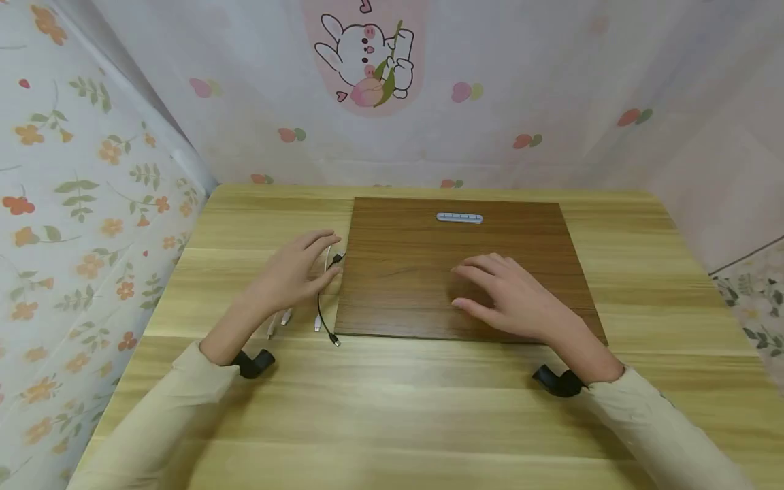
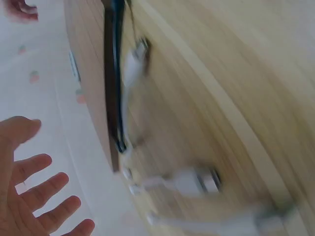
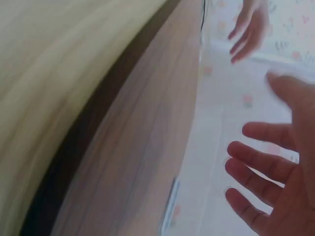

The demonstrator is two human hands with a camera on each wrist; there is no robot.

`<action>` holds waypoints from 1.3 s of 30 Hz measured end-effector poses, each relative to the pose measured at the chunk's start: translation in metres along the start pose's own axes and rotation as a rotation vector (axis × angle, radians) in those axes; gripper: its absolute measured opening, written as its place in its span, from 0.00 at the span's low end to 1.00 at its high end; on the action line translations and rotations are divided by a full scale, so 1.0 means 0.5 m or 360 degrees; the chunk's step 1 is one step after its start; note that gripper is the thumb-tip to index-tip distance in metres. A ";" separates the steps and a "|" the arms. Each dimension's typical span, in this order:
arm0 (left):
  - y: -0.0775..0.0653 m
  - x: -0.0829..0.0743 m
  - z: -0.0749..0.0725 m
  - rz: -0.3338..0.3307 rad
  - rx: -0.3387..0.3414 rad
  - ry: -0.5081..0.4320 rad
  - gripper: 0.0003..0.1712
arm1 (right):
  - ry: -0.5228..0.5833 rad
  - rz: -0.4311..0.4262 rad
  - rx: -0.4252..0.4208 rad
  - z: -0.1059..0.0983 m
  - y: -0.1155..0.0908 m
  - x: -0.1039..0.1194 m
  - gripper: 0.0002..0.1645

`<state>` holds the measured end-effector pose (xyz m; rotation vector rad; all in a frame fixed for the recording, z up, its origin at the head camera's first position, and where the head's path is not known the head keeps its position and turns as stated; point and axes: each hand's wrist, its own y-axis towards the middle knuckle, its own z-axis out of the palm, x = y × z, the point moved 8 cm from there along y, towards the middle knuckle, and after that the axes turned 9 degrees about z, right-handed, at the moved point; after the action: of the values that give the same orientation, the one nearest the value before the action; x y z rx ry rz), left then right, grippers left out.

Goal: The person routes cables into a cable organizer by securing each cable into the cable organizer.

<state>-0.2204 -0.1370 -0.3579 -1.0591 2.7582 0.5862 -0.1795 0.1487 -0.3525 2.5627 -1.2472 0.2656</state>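
My left hand [image 1: 297,269] hovers with spread fingers over several short charging cables at the left edge of a dark brown wooden board [image 1: 398,238]. One is a thin black cable [image 1: 321,309]; the others are white, with a white connector [image 1: 286,316] showing below the palm. In the left wrist view a white plug with a metal end [image 2: 189,182] lies on the table, and that hand's fingers hold nothing. My right hand [image 1: 508,296] is above the right part of the board, its fingers loosely extended. Near the board's far edge lies a small pale blue slotted strip [image 1: 459,218].
The board rests on a light wood-grain table [image 1: 392,408]. A white curtain [image 1: 245,88] with a rabbit print stands along the far edge, and a floral curtain [image 1: 92,224] hangs on the left. Black wrist mounts [image 1: 254,364] sit under both forearms.
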 end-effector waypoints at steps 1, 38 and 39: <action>-0.003 0.010 -0.004 -0.0033 -0.0010 -0.0016 0.30 | 0.0016 -0.0020 -0.0024 -0.001 0.007 0.011 0.27; -0.062 0.251 0.002 -0.0841 0.0194 -0.0340 0.19 | 0.0114 -0.0311 0.0247 0.199 0.199 0.410 0.16; -0.061 0.252 0.004 -0.0840 0.0190 -0.0337 0.19 | 0.0112 -0.0307 0.0250 0.201 0.203 0.413 0.16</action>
<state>-0.2939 -0.2348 -0.4011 -1.5140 2.1721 0.4190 -0.1291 -0.0965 -0.3719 2.7563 -0.9812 0.4232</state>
